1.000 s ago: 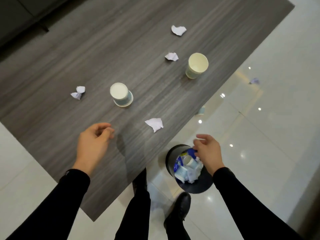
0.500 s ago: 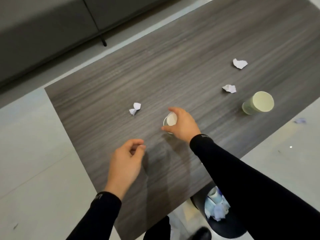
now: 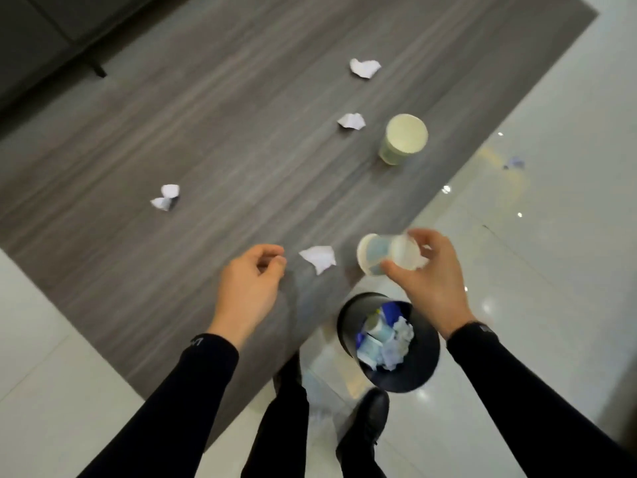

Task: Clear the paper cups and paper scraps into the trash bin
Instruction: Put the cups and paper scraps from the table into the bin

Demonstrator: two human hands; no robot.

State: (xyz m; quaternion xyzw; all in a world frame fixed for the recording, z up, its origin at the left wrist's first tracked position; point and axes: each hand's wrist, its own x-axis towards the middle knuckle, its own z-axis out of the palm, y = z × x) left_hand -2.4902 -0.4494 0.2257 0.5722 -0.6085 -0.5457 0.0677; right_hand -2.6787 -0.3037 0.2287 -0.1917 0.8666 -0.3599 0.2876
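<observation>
Now, taking the trash bin (image 3: pixel 427 357) as our landmark and moving left to right: far up and left of it on the bench (image 3: pixel 206 132) lies a twisted paper scrap (image 3: pixel 166 197). Our left hand (image 3: pixel 250 291) hovers up-left of the bin, its grip loosely curled and empty, just beside another scrap (image 3: pixel 319 258). Above the bin, our right hand (image 3: pixel 425 277) has its grip closed on a paper cup (image 3: pixel 382 254), tipped on its side, thumb and fingers pinching near the base. We judge the cup light and thin-walled, easy to crush, so a gentle pinch across the wall or rim suits it; the scraps are soft and almost weightless, best nipped at a raised crease. Two more scraps (image 3: pixel 351 120) (image 3: pixel 364 67) and an upright cup (image 3: pixel 403 139) stand farther above the bin.

Half a second ago that right hand was closing on the cup on the bench; since then it has lifted the cup clear and carried it to the bench edge above the bin.
</observation>
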